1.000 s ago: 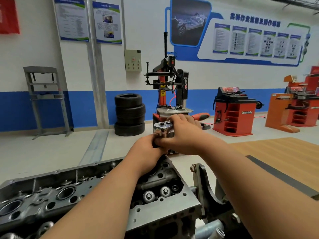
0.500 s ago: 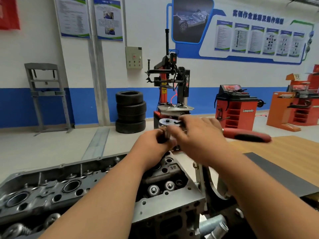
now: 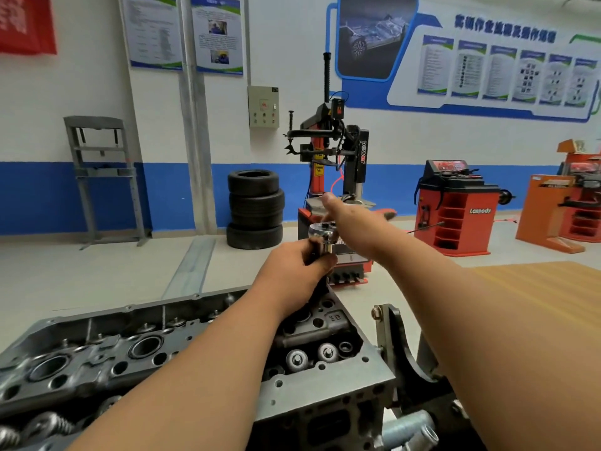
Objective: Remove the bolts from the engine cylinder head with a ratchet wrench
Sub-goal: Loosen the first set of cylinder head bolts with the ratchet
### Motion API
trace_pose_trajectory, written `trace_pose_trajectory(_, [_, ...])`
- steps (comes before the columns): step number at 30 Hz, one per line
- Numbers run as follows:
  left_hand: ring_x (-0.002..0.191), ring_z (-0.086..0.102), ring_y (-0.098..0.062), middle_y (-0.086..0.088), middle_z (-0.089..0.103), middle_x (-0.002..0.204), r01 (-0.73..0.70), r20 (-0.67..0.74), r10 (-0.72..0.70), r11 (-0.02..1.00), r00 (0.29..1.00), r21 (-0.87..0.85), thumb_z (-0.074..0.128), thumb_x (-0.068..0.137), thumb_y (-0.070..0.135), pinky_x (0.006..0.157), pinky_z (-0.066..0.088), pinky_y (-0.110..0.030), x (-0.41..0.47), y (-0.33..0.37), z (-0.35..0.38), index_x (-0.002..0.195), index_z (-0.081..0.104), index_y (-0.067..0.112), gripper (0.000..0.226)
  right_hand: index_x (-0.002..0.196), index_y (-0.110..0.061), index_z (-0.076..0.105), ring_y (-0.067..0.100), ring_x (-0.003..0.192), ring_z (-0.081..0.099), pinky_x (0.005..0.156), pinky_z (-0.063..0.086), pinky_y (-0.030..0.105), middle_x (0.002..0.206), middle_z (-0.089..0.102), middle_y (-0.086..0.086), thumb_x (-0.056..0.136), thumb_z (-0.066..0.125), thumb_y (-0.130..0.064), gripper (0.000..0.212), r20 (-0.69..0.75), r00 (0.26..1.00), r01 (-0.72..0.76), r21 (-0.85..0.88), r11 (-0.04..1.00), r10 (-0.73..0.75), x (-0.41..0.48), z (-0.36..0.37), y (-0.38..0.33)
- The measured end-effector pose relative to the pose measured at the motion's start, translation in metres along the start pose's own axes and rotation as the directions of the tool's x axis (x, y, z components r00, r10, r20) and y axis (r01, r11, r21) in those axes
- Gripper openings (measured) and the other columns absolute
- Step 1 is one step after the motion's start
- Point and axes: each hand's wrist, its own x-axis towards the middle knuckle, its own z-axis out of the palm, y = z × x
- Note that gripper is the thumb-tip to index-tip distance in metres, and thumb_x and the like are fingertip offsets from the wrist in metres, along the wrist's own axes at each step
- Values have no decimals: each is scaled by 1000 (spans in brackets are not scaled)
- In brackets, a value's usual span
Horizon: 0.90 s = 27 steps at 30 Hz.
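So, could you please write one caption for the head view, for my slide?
Left hand grips the ratchet wrench over the cylinder head; right hand holds its handle.

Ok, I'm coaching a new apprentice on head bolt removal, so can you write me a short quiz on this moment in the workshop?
1. True or false: the ratchet wrench lies flat on the cylinder head.
2. Which hand grips the shaft just below the wrench's round head? A) left B) right C) neither
3. Fill in: the stack of tyres by the blue-banded wall holds ___ tyres.

Key
1. False: it is held raised above the casting.
2. A: the left hand.
3. Three.
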Motion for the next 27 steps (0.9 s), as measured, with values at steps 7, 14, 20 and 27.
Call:
trace_pose_trajectory(7, [90,67,-5,15,74,91,-41,27,42,999,999,-34,68,88,26,90,53,-38,-1,-5,-1,92,71,38,13,146,-13,12,29,119,33,100,14,43,131,39,8,79,42,-65,90,-184,965,1,-706,708,-185,-105,17,3])
trace_pose_trajectory(14, [91,62,-4,15,69,97,-15,5,15,1000,1000,-21,70,85,36,76,46,-21,5,-8,1,104,66,29,21,138,-26,34,26,115,49,100,29,42,116,59,2,83,58,-28,60,-162,986,-25,-331,943,-30,-27,-6,11])
trace_pose_trajectory(20, [104,58,-11,11,63,110,55,23,-55,998,998,-6,60,93,34,87,42,-25,4,-8,-2,118,56,31,26,124,-25,52,23,119,46,105,33,47,126,52,1,82,65,-11,46,18,976,218,-104,970,-218,24,22,8])
trace_pose_trajectory(27, [93,68,-13,6,74,92,55,75,-51,997,996,-49,65,91,28,95,51,-42,0,-3,-5,89,68,31,5,131,-25,35,25,122,33,107,20,47,128,48,1,87,49,-25,46,-225,970,-77,-642,763,-91,-48,-2,18])
